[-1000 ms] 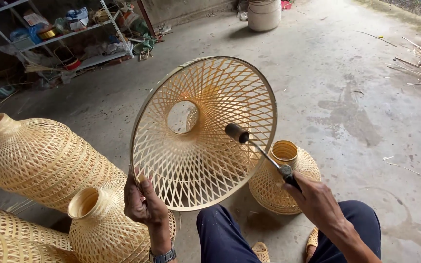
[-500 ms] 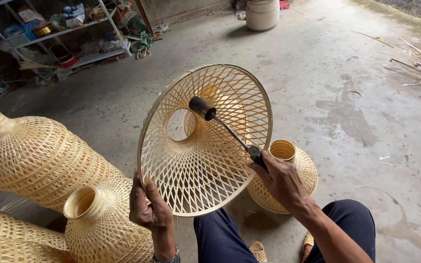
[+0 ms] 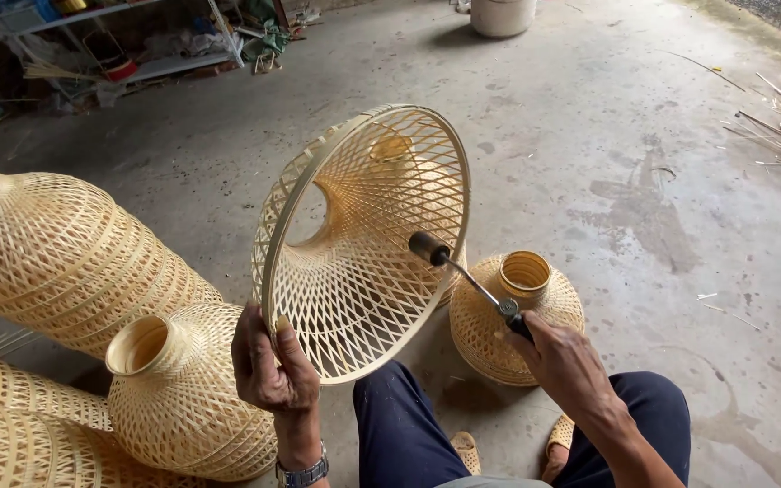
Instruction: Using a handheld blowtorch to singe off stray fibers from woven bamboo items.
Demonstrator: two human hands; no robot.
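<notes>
1. Our left hand (image 3: 273, 375) gripped the lower rim of the woven bamboo shade (image 3: 363, 244), holding it tilted on edge above our knees.
2. Our right hand (image 3: 564, 361) clenched the handle of a small torch (image 3: 472, 280), its dark head just beside the shade's weave.
3. More woven shades (image 3: 517, 316) sat on the concrete floor (image 3: 589, 136) nearby.

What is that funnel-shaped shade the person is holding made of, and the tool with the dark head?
The shade looks like pale, unvarnished bamboo or rattan strips in an open lattice. The tool seems to have a thin shiny metal shaft and a matte black cylindrical head, possibly metal or rubber.
</notes>
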